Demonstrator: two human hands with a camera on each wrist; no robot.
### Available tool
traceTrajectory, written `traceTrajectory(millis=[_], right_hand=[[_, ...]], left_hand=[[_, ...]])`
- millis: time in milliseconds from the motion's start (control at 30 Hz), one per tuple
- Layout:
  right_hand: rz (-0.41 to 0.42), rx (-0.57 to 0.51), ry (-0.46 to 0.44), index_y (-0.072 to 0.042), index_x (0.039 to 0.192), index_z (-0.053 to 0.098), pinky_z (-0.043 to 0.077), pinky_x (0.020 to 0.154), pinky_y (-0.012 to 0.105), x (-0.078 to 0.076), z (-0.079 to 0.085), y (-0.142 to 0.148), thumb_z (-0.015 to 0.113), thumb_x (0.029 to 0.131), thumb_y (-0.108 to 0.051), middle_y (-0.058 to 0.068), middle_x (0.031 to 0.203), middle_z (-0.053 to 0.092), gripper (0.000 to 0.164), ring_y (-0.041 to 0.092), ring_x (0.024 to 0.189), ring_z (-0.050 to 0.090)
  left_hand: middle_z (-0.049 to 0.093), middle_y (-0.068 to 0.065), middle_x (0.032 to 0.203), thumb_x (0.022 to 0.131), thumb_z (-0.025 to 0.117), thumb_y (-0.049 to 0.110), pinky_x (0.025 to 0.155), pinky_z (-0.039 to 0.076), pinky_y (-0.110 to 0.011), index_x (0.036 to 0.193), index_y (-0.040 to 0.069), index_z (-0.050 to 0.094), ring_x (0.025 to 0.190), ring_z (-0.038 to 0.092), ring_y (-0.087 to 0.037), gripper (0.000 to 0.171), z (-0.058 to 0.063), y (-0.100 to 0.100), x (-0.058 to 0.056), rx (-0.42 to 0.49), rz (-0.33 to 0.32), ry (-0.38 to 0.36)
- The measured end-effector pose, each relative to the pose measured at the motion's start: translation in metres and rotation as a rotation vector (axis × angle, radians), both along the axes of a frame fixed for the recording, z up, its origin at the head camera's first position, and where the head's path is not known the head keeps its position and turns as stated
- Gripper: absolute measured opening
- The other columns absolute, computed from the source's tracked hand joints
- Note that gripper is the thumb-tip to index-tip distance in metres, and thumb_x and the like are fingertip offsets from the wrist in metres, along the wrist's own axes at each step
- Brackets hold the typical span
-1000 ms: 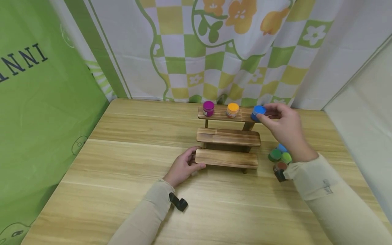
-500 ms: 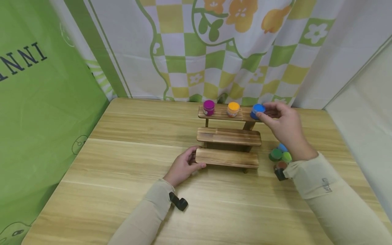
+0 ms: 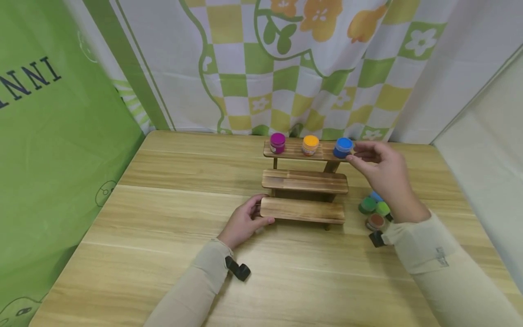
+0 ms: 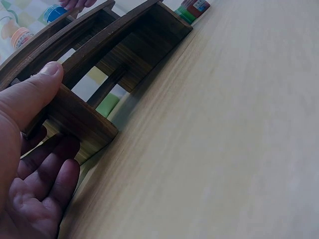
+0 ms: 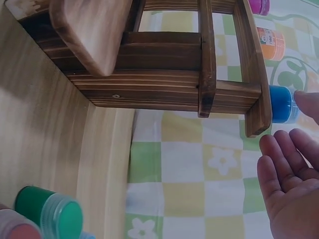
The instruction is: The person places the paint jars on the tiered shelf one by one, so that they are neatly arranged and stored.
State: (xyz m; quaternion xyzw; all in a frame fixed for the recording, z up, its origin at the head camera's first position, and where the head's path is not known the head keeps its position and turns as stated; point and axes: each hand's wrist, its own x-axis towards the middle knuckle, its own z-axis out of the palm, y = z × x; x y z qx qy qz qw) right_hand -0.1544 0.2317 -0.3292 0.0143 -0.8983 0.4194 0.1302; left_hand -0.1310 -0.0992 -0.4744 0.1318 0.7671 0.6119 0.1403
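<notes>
A three-tier wooden display stand (image 3: pixel 304 181) stands on the table. On its top tier, from left to right, sit a purple paint jar (image 3: pixel 277 143), an orange paint jar (image 3: pixel 310 145) and a blue paint jar (image 3: pixel 343 148). My right hand (image 3: pixel 384 170) is just right of the blue jar, fingers loosely bent, thumb tip close to its side; in the right wrist view the palm (image 5: pixel 299 199) holds nothing. My left hand (image 3: pixel 243 223) grips the left end of the lowest tier, its thumb (image 4: pixel 42 89) over the edge and the other fingers partly hidden by the wood.
Right of the stand, below my right forearm, a dark green jar (image 3: pixel 367 205), a light green jar (image 3: pixel 382 208), a brown jar (image 3: pixel 375 221) and a partly covered light blue jar (image 3: pixel 376 196) cluster on the table (image 3: pixel 163 218). A checkered curtain (image 3: pixel 286 81) hangs behind the table.
My right hand has let go of the blue jar and shifted slightly right, leaving the jar on the top tier. My left hand keeps its place on the stand.
</notes>
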Motion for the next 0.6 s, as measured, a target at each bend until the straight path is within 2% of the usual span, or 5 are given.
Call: traceTrajectory(millis=[167,400,600], right_hand=[[0.005,-0.025,0.017,-0.004,0.125,0.065,0.047,0.078,0.007,0.007,-0.006,0.004,0.074,0.093,-0.031,0.013,0.119,0.067,0.043,-0.006,0.093,0.057],[-0.005,0.001,0.016,-0.003,0.125,0.065,0.044,0.083,0.007,0.022,-0.019,0.012,0.073,0.094,-0.034,0.013,0.118,0.067,0.045,-0.004,0.096,0.056],[-0.021,-0.034,0.030,-0.001,0.123,0.066,0.045,0.085,0.009,0.032,-0.030,0.017,0.074,0.093,-0.029,0.015,0.116,0.067,0.042,-0.003,0.096,0.058]], left_hand=[[0.064,-0.009,0.129,0.086,0.082,0.024,0.093,0.055,-0.036,0.147,0.017,0.048,0.114,0.064,-0.023,0.071,0.000,0.000,0.000,-0.008,0.000,0.005],[0.063,-0.010,0.130,0.085,0.082,0.027,0.094,0.055,-0.035,0.147,0.017,0.048,0.115,0.064,-0.023,0.072,-0.001,0.000,-0.001,-0.019,-0.005,0.010],[0.064,-0.010,0.129,0.086,0.081,0.024,0.092,0.055,-0.036,0.146,0.016,0.048,0.114,0.064,-0.024,0.069,-0.001,0.000,0.000,-0.001,-0.012,0.018]])
